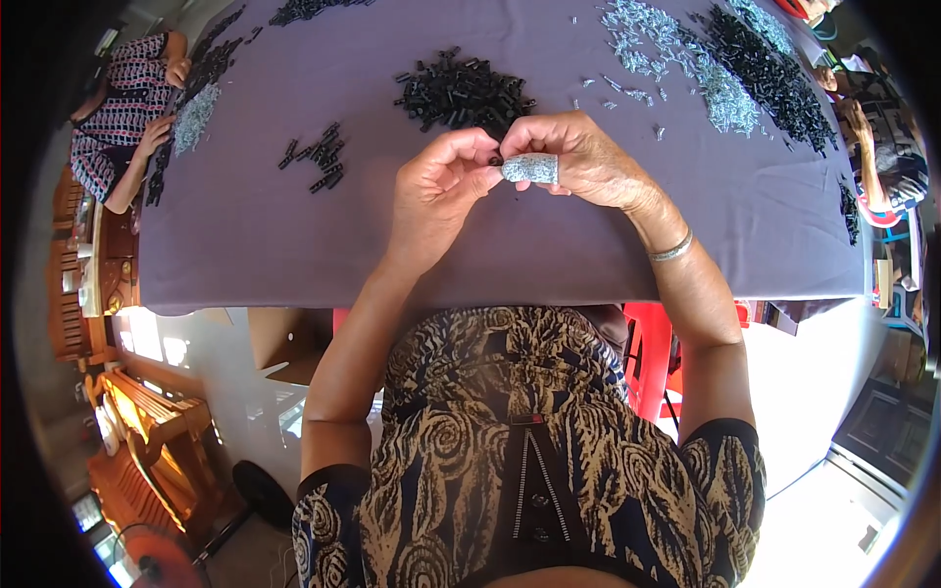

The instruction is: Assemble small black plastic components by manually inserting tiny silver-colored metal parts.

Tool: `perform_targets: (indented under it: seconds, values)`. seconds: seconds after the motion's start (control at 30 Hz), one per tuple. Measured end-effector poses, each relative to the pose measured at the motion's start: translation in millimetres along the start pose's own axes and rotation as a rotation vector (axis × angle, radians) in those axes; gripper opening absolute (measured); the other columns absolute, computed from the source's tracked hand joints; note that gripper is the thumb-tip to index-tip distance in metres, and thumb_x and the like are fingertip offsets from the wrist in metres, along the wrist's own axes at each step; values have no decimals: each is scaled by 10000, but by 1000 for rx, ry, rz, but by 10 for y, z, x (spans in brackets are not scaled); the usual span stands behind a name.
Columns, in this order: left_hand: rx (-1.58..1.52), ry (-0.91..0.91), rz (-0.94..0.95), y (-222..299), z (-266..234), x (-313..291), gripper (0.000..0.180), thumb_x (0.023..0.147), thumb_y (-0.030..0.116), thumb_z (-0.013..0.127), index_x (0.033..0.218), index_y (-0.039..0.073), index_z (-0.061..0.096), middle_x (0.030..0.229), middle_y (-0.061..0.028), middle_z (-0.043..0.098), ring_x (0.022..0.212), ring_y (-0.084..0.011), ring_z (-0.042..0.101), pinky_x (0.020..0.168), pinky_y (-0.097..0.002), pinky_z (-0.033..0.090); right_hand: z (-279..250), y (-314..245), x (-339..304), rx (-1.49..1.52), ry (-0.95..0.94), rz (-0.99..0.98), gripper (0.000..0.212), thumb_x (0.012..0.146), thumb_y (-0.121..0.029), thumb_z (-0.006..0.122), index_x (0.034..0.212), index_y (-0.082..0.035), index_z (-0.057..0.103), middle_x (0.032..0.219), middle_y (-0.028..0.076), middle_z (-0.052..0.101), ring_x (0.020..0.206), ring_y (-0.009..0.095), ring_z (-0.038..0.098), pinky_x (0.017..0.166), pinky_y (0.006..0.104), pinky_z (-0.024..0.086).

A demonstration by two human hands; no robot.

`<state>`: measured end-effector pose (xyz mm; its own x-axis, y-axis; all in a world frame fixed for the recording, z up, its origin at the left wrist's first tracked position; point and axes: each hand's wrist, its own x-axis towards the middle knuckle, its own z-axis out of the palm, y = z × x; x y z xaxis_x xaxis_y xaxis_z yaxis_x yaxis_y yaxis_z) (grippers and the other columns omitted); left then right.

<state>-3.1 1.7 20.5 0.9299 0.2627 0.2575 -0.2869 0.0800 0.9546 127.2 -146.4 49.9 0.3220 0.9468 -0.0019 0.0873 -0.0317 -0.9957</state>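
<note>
Where both hands (436, 186) (583, 165) meet, pinched closely together, they seem to hold a small black piece (496, 161).

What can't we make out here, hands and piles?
Head view:
Small dark piece: mostly hidden by fingertips of the left hand and right hand; unclear if both grip it.
Central dark pile: near edge partly behind the hands.
Pale shiny pieces: too small for individual detail.
Far dark heap: cut off by the top edge.

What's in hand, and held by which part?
A small black piece, held between left hand and right hand; fingers cover it, so which part can't be told.
</note>
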Motion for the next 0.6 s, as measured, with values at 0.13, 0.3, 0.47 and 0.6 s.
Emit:
perform_targets:
  seconds: [0.13,0.3,0.47,0.6]
  values:
    - [-121,100,11,-72,57,-19,269,826,-43,620,1083,-1,556,950,-41,566,855,-90,546,781,-249,470,-1,34,6,0,-18,-39,139,853,-155,612,941,-48,623,703,-29,592,577,3,448,469,160,335]
    - [322,105,140,-52,76,-26,331,794,-31,650,1107,2,548,901,-73,607,788,-134,601,716,-275,509,5,49,28,-60,30,28,167,856,-213,636,874,-46,633,667,-32,568,569,16,446,469,177,332]
    - [832,79,212,35,130,-45,544,750,-27,675,1248,42,466,823,-78,616,744,-154,604,703,-282,493,105,165,82,-385,162,-58,298,787,-283,701,692,-20,599,519,32,470,509,91,391,479,303,349]
    - [798,46,124,120,143,-63,627,736,-47,661,1300,55,407,808,-81,617,738,-167,598,701,-295,485,120,108,79,-424,151,-62,299,785,-261,696,689,3,595,526,88,500,491,132,437,480,321,377]
